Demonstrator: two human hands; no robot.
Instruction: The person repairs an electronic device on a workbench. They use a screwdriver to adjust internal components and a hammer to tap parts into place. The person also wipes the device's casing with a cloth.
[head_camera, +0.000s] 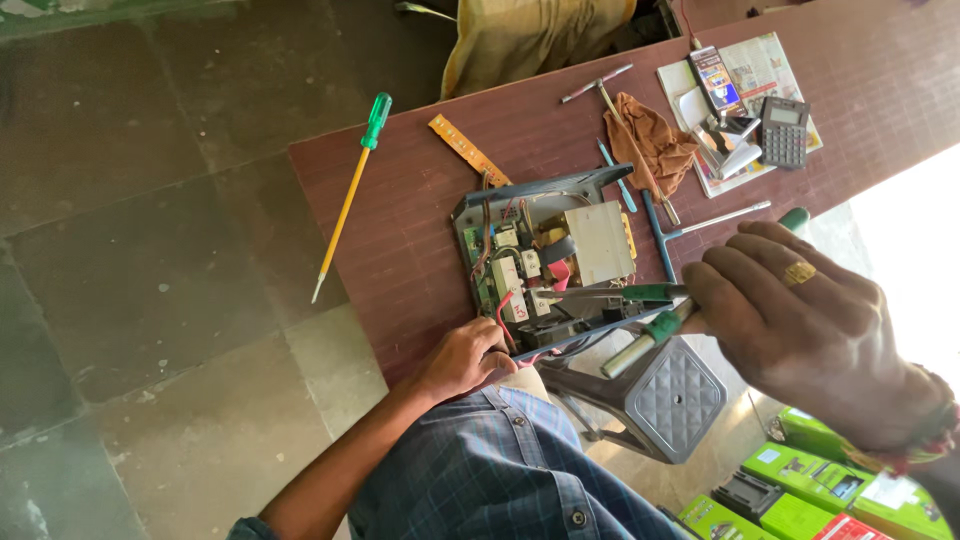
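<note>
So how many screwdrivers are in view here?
2. A long yellow-shafted screwdriver with a green handle overhangs the table's left edge; a green-handled screwdriver in the right hand pokes into the opened device. Others may be hidden.

a green-handled, yellow-shafted screwdriver (349, 190), a reddish-brown table (400, 200), a blue checked shirt (500, 470), a grey stool (670, 400).

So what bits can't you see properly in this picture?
- Head view: the tips of the tools held by the right hand vanish among the parts inside the opened device.
- The left hand has its fingertips tucked behind the case edge and wires.
- The green boxes are cut off by the bottom edge.
- The calculator has keys too small to read.
</note>
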